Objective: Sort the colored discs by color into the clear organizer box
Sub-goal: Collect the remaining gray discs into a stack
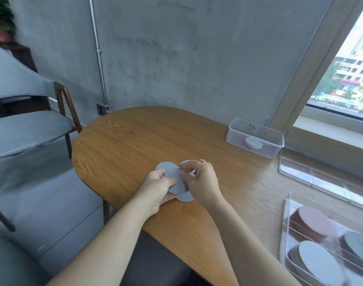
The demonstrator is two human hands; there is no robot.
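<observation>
Head view. I see both forearms reaching out over the rounded end of the wooden bench (124, 141), the hands meeting near its middle. The left hand (157, 186) grips a grey disc (176, 180), thumb on its upper face and fingers curled beneath it, so that the disc is tilted up off the wood. The right hand (201, 180) pinches the far right rim of the same disc between thumb and forefinger, its other fingers curled.

Three loose discs (166, 165) lie flat on the bench round the hands: one grey beyond the left hand, one paler under the right fingertips, one grey just below the held disc.

At lower right stands the clear organizer box (286, 213) – a pink disc (316, 219) leans in its far compartment, and stored grey discs (318, 263) lean in the nearer ones. Beyond it lies a divided clear tray (312, 176). Further back, by the window (352, 69), a small clear tub (236, 133) holds one white disc (253, 143). A grey chair (32, 124) stands to the left.
</observation>
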